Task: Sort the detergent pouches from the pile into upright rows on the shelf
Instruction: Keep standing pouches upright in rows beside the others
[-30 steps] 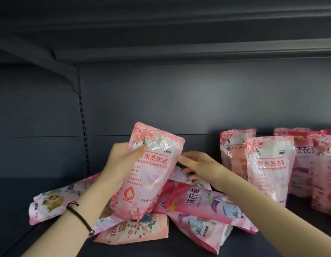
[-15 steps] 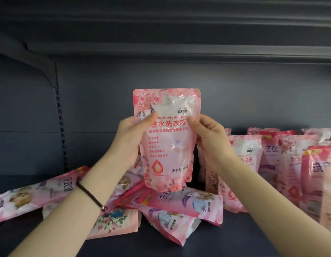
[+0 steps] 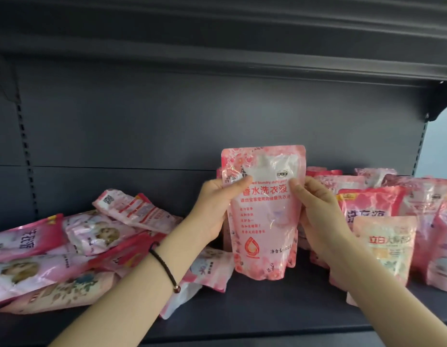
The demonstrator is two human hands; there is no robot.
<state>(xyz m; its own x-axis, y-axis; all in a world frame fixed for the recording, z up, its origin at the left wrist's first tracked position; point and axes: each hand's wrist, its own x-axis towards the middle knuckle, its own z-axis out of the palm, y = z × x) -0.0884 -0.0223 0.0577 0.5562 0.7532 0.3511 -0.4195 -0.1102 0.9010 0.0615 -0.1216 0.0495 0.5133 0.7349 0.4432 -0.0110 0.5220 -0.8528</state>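
Our left hand (image 3: 212,209) and right hand (image 3: 315,211) both pinch one pink pouch (image 3: 263,216) by its sides, thumbs on the printed front. They hold it upright just left of the standing rows (image 3: 392,209) at the right of the shelf (image 3: 267,309) (whether its base touches the shelf board we cannot tell from the head view). We judge the job roughly half done: several pouches stand on the right, while the pile (image 3: 67,259) on the left holds a good many lying flat and crossed over one another, all to be sorted.
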